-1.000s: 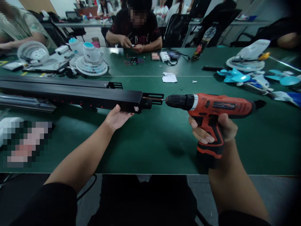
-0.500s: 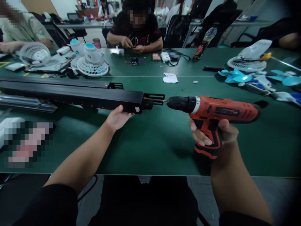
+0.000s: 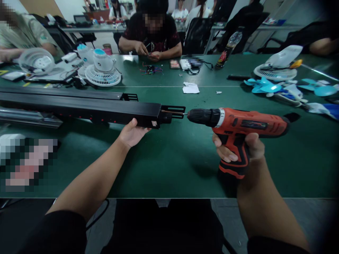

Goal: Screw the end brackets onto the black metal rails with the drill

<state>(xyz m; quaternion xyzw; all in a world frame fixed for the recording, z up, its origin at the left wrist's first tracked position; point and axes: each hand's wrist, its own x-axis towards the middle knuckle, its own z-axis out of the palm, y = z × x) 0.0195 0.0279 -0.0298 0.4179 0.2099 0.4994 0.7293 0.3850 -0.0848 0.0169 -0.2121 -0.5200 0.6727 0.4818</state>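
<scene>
A long black metal bar (image 3: 87, 109) lies across the green table (image 3: 169, 165), its bracketed end pointing right. My left hand (image 3: 131, 133) grips the bar's near side close to that end. My right hand (image 3: 239, 150) holds the handle of a red and black cordless drill (image 3: 238, 123). The drill is level, and its bit tip touches the bracket (image 3: 173, 112) at the bar's end.
A second black bar (image 3: 66, 94) lies just behind the first. White fan parts (image 3: 102, 70) stand at the back left, blue fan blades (image 3: 267, 86) at the right. A person in black sits across the table with small parts (image 3: 150, 68). White paper scraps (image 3: 190, 88) lie mid-table.
The drill has dipped slightly and its handle sits a little lower and closer to me than a second ago. My left hand stays on the bar.
</scene>
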